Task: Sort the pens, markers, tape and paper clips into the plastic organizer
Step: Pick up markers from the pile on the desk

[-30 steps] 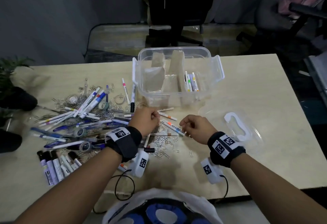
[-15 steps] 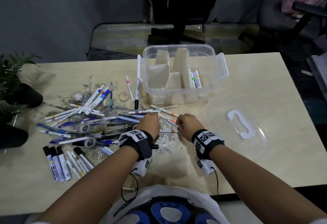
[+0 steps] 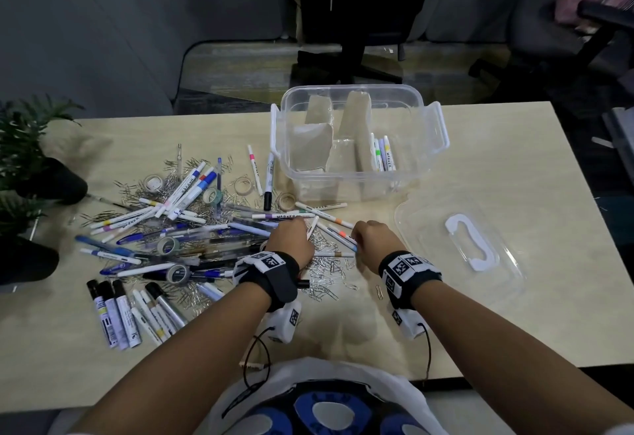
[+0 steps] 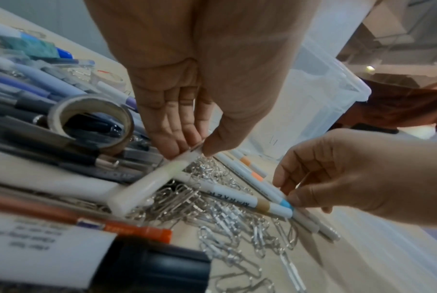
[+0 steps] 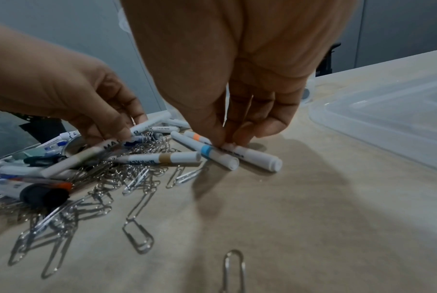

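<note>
My left hand (image 3: 291,239) pinches the end of a white marker with a pale green band (image 4: 157,178), tilted up off the paper clips (image 4: 227,216). My right hand (image 3: 368,239) pinches a blue-banded white marker (image 5: 207,150) against the table, its fingertips also touching a second white marker (image 5: 252,156) beside it. A brown-banded marker (image 5: 162,157) lies between the hands. The clear plastic organizer (image 3: 346,98) stands behind them, with cardboard dividers and three markers (image 3: 382,153) in its right compartment. Pens, markers and tape rolls (image 3: 178,273) are piled to the left.
The organizer's clear lid (image 3: 459,239) with a white handle lies on the table right of my right hand. Thick markers (image 3: 116,314) lie in a row at the front left. Potted plants (image 3: 27,160) stand at the left edge. An office chair (image 3: 360,22) is beyond the table.
My right hand has moved left and both hands have come closer together, down onto the markers by the paper clips. The head view has shifted slightly.
</note>
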